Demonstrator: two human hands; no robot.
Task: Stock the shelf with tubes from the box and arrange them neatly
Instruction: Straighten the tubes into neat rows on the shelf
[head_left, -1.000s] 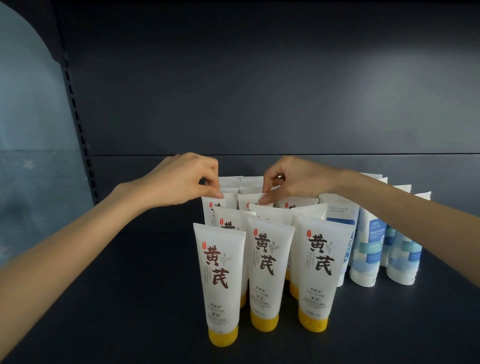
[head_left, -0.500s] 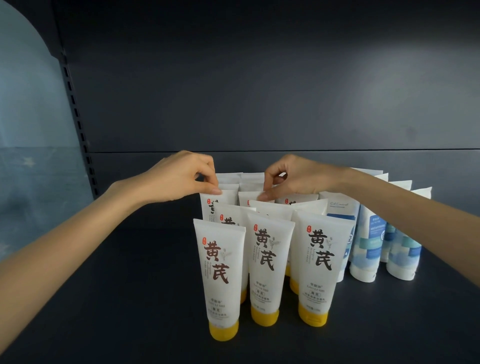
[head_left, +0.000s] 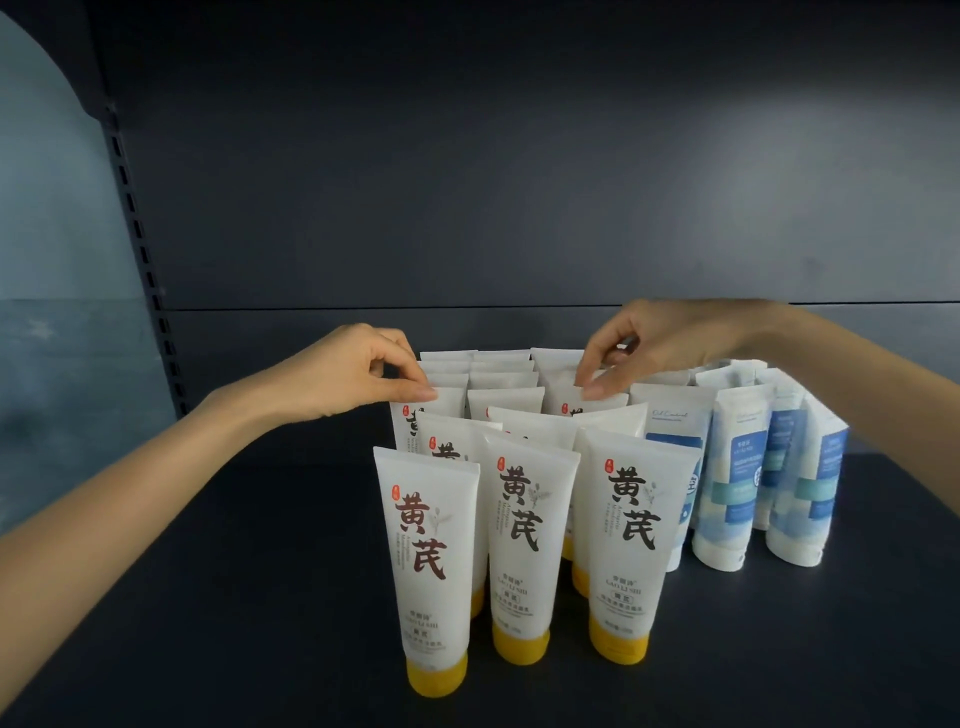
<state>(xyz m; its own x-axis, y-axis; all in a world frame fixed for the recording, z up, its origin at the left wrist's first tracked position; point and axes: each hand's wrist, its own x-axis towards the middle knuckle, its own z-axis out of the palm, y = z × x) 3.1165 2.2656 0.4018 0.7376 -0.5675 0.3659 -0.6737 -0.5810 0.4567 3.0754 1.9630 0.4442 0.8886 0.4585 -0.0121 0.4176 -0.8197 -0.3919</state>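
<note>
Pinching tube tops (head_left: 441, 397), both fingers (head_left: 415, 392).

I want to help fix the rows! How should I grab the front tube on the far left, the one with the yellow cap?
Pinch the front left tube near its flat crimped top edge, coming from above, thumb in front and fingers behind. It stands upright on its yellow cap, so the top is free. Its left side is also open, while another tube crowds its right.
</note>
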